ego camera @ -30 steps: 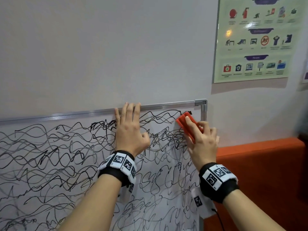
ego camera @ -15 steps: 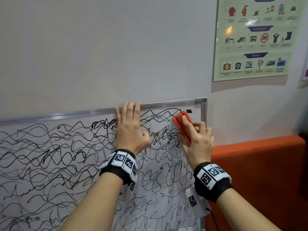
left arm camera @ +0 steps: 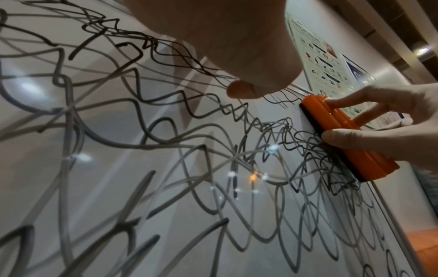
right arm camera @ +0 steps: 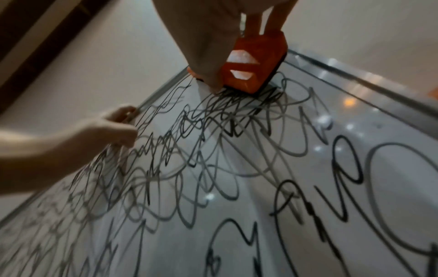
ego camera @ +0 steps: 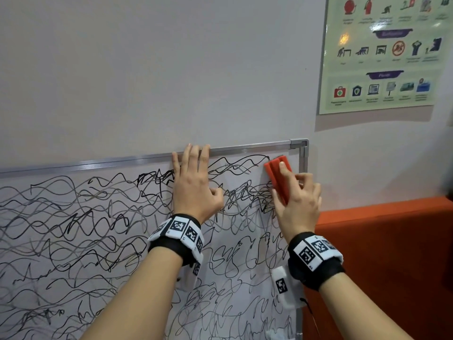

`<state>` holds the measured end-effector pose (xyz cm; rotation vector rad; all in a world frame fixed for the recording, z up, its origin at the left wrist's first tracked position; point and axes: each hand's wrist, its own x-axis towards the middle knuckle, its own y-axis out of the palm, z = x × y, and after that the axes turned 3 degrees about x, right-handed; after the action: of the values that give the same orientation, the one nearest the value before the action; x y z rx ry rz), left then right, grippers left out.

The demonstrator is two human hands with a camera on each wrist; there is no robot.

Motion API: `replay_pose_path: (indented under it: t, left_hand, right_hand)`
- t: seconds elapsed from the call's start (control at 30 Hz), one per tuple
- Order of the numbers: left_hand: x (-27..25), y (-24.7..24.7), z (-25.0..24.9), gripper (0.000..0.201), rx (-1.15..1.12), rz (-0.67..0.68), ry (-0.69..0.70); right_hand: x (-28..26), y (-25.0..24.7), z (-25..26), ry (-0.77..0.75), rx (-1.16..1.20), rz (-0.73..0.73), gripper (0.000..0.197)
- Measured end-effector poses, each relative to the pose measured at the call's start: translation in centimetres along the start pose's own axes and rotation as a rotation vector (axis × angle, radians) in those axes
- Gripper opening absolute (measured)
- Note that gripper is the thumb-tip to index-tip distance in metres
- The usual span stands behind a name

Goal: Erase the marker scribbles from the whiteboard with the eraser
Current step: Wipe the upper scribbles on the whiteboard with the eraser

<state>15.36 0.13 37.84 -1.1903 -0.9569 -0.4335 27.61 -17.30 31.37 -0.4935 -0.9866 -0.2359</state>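
A metal-framed whiteboard [ego camera: 245,149] leans against the wall, covered in black marker scribbles [ego camera: 73,217]. My right hand [ego camera: 297,200] grips an orange eraser [ego camera: 277,175] and holds it flat on the board just below the top right corner, over a strip wiped clean. In the left wrist view the eraser [left arm camera: 343,135] shows a dark felt pad against the board. My left hand [ego camera: 193,185] lies flat with straight fingers on the board, its fingertips reaching the top frame. The right wrist view shows the eraser [right arm camera: 255,67] from below, with dense scribbles [right arm camera: 213,140] under it.
A green safety poster [ego camera: 382,52] hangs on the wall above and to the right. An orange upholstered panel [ego camera: 392,253] stands to the right of the board, behind its right frame edge [ego camera: 304,158].
My right hand slid the eraser left along the top edge and has brought it back right and up toward the corner. The scribble near the corner is wiped away. The left hand stayed put.
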Motion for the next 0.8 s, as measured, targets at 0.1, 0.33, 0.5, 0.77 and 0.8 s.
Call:
replay_pose_path:
  t: [0.1,0.33,0.5,0.77,0.8]
  left_hand:
    - [0.0,0.0,0.0,0.093,0.011,-0.003,-0.003]
    - [0.0,0.1,-0.3,0.097,0.019,0.011,-0.026]
    - [0.1,0.2,-0.2,0.099,0.016,0.002,-0.031]
    - [0.1,0.1,-0.3,0.1,-0.006,-0.013,-0.042]
    - [0.1,0.1,-0.3,0.101,-0.008,-0.014,-0.043]
  right_hand:
    - [-0.5,0.0,0.3,-0.146,-0.052,0.062,0.068]
    - [0.9,-0.4,0.7,-0.085,-0.036,0.051,0.067]
    - [1.1,-0.1,1.0,-0.001,0.02,0.024,0.066]
    - [1.5,-0.1,1.8,-0.052,0.002,0.034,0.064]
    - [1.4,0.0,1.9,-0.1,-0.017,0.051,0.065]
